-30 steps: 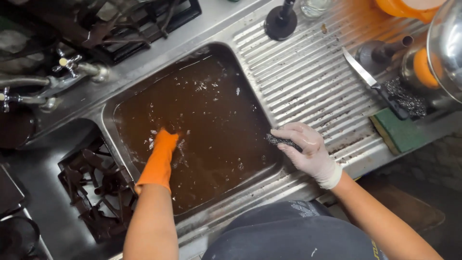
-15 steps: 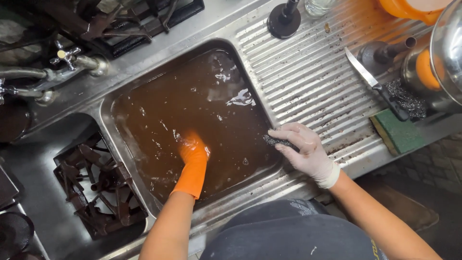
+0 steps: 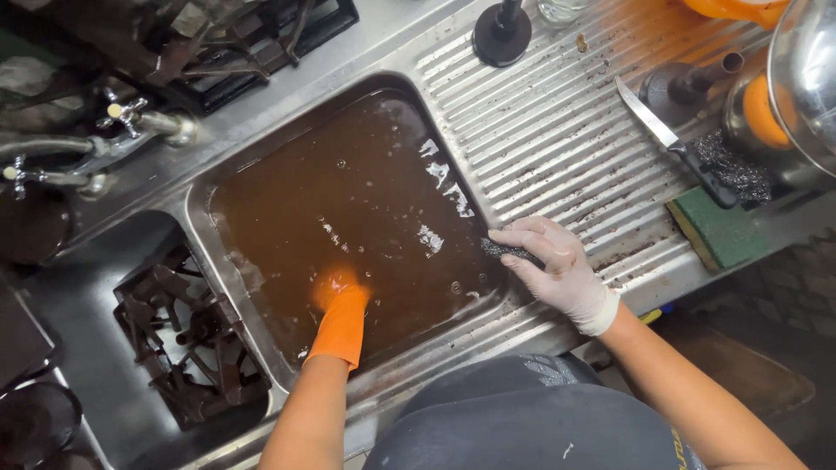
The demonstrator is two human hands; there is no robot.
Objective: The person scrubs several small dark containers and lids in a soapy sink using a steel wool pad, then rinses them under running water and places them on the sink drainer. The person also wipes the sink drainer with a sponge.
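My left hand [image 3: 338, 300], in an orange rubber glove, is plunged into murky brown water that fills the steel sink [image 3: 196, 209]. Its fingers are under the surface, so I cannot tell what they touch. My right hand [image 3: 550, 261], in a thin white glove, rests on the sink's right rim and grips a dark steel wool scrubber [image 3: 505, 251].
A ribbed steel drainboard [image 3: 557, 148] holds a knife [image 3: 666, 139], a green sponge [image 3: 716, 231], another steel wool pad [image 3: 736, 174], a black round piece [image 3: 498, 35] and metal pots [image 3: 797, 96]. Taps [image 3: 122, 130] stand at the left. Dark stove grates [image 3: 187, 335] lie in the left basin.
My left hand has swept through the water from the sink's left side toward the near middle and sunk deeper. The right hand has stayed on the rim with the scrubber.
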